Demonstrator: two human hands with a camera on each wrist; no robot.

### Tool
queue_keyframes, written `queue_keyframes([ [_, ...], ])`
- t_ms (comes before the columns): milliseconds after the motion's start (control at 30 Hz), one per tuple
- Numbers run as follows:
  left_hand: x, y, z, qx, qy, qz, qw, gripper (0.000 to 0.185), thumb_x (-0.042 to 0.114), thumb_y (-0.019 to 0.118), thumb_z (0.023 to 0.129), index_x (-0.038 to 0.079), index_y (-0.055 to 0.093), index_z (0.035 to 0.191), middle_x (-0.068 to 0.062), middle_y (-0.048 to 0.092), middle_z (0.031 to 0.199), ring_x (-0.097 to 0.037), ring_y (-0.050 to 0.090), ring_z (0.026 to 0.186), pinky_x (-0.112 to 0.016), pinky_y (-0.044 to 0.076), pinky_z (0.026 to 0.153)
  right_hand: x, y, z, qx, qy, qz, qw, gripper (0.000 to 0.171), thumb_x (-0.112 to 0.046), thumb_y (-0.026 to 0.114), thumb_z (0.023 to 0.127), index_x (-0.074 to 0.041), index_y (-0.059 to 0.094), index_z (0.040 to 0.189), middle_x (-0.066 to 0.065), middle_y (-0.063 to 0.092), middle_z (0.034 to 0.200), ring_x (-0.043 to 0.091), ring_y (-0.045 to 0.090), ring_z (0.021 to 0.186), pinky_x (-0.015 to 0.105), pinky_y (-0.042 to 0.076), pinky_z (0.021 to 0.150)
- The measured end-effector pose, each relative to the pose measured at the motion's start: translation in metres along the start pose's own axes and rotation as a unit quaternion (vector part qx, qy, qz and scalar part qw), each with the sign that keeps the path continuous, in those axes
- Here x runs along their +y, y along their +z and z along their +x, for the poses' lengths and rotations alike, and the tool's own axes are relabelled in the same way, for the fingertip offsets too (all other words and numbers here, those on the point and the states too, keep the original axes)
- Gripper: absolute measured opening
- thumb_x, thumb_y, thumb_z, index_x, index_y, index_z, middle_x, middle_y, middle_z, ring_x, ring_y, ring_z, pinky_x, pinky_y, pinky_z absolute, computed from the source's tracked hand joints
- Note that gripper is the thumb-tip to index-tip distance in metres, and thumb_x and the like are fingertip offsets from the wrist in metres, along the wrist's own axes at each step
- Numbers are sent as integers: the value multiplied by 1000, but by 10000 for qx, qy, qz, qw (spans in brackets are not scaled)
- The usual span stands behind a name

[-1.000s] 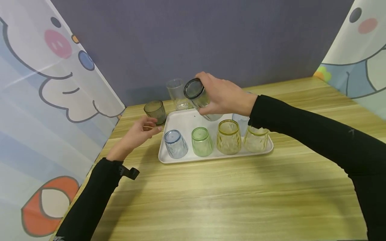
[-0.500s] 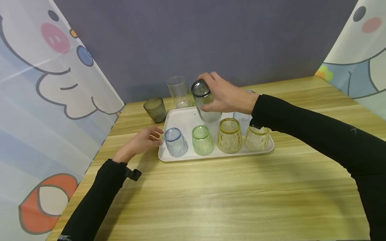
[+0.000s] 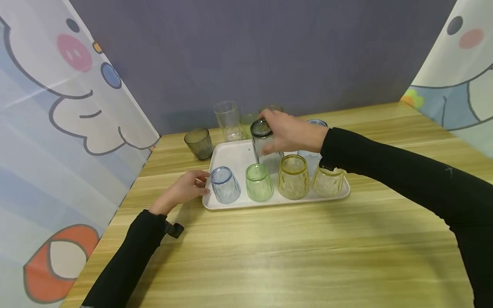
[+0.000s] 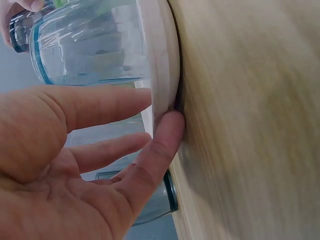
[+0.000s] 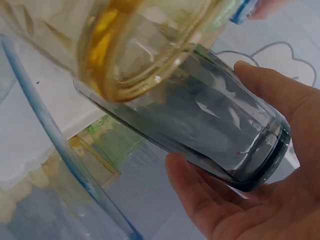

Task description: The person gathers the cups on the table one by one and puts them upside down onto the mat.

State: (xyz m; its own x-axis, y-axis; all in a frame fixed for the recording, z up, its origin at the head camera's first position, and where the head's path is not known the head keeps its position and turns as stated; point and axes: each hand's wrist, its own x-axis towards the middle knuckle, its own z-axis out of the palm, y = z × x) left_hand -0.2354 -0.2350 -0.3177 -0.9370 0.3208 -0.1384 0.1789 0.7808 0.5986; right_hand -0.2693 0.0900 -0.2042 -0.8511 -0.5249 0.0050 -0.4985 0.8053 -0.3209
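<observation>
My right hand grips a tall grey glass near its thick base. The glass is upside down over the back part of the white tray; whether its mouth touches the tray is hidden. In the right wrist view, fingers and thumb lie on either side of the grey glass. At the tray's left edge, my left hand pinches the rim. Along the tray's front stand an upturned blue glass, a green glass, a yellow glass and a paler yellow glass.
Left of the tray stands a smoky brown glass. Behind it are a tall clear glass and a partly hidden green glass. A blue glass is partly covered by my right arm. A grey panel closes the back.
My right hand has moved slightly right and lowered the grey glass toward the tray, turning it more upright. My left hand has come from beside the brown glass to the tray's left rim.
</observation>
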Motion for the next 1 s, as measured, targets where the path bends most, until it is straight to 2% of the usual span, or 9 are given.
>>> queue_keyframes([
  [167,0,1,-2,7,92,170,9998,50,5,65,95,-13,51,140,-32,61,131,-42,64,117,-42,60,89,1,5,-2,-111,-90,-171,9998,87,-43,80,85,-8,32,149,18,54,139,33,59,124,47,51,100],
  [333,2,1,-3,-62,149,142,9998,50,4,63,97,-15,49,141,-34,60,132,-43,64,118,-41,61,88,3,8,-3,-193,-138,-301,9993,91,-46,78,87,-5,29,152,21,51,146,35,57,130,48,50,105],
  [567,3,0,-3,-75,154,144,9997,48,5,62,98,-14,50,141,-33,63,129,-41,65,115,-38,61,85,6,8,-5,-165,-179,-236,9994,89,-43,78,88,-3,31,151,22,52,146,35,57,130,48,49,106],
  [767,2,2,-2,-41,151,136,9998,47,6,62,98,-13,53,139,-30,66,126,-35,67,109,-31,58,79,8,10,-4,-139,-37,-240,9996,87,-43,77,88,-1,31,150,25,53,143,39,56,132,51,49,106],
  [1000,2,2,-3,-56,31,-90,9999,47,8,60,99,-12,52,141,-33,61,130,-34,69,108,-34,61,80,12,11,-7,-186,-2,-94,9998,89,-43,75,90,-1,29,153,26,50,149,39,53,136,52,48,109],
])
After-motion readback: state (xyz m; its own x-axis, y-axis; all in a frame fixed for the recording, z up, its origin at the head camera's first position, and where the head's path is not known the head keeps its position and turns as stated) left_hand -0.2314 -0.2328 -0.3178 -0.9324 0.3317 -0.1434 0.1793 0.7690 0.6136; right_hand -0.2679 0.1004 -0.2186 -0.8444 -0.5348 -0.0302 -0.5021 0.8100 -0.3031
